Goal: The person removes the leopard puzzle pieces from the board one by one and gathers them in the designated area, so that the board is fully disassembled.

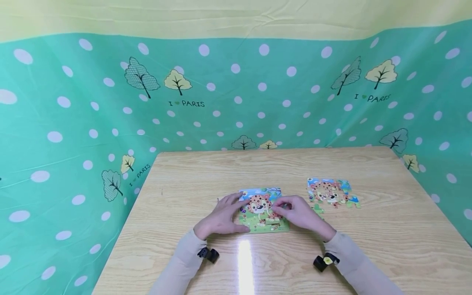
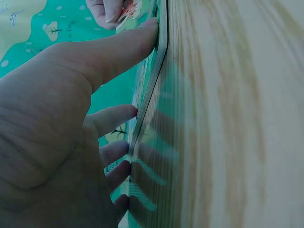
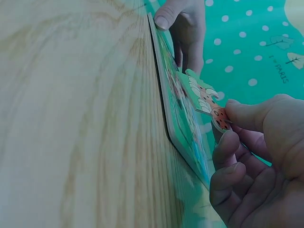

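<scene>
A puzzle board (image 1: pixel 258 228) with a spotted leopard cub on a green meadow lies on the table in front of me. My left hand (image 1: pixel 224 215) rests at its left side, fingers spread, thumb on the near edge and fingertips along the left part. My right hand (image 1: pixel 299 213) pinches a puzzle piece (image 3: pixel 209 99) between thumb and fingers, over the right part of the board. Orange with dark spots and pale paws on green shows on this piece. In the right wrist view it is tilted, its green end close to the board's surface.
To the right lies a second, partly joined leopard picture (image 1: pixel 326 191) made of puzzle pieces. A blue piece (image 1: pixel 353 201) sits at its right side, and a green piece (image 1: pixel 317 209) lies at its lower left. A dotted green cloth (image 1: pixel 221 94) hangs behind the wooden table (image 1: pixel 191 172).
</scene>
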`<move>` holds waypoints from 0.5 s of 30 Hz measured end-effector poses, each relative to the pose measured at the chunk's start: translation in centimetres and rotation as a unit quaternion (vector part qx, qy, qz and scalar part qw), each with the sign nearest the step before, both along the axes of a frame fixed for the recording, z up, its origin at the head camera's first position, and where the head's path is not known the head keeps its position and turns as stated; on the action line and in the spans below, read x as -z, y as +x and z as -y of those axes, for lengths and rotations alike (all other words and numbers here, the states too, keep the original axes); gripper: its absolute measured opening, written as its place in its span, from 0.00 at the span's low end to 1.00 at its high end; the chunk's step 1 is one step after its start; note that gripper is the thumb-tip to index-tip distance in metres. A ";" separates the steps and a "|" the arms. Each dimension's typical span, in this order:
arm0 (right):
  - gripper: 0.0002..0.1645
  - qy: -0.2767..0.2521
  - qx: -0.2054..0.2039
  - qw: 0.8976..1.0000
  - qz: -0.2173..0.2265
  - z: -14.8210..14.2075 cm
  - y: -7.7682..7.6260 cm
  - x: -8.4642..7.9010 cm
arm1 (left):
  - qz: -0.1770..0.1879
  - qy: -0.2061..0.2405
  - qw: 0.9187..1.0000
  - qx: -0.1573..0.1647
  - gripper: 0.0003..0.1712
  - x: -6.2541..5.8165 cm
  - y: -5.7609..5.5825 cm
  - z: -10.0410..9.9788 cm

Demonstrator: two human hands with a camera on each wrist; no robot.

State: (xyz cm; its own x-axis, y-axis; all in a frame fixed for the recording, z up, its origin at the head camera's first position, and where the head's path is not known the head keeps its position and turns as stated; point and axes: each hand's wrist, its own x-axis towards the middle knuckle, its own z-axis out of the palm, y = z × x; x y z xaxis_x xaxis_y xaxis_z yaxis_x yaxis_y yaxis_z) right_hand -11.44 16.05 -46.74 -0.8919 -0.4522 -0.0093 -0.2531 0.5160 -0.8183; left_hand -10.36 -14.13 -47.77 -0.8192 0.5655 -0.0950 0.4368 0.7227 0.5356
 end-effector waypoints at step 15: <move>0.08 0.010 0.038 0.999 0.005 -3.3 -0.2 0.6 | 0.004 0.005 1.000 -0.001 0.54 -0.1 0.0 0.1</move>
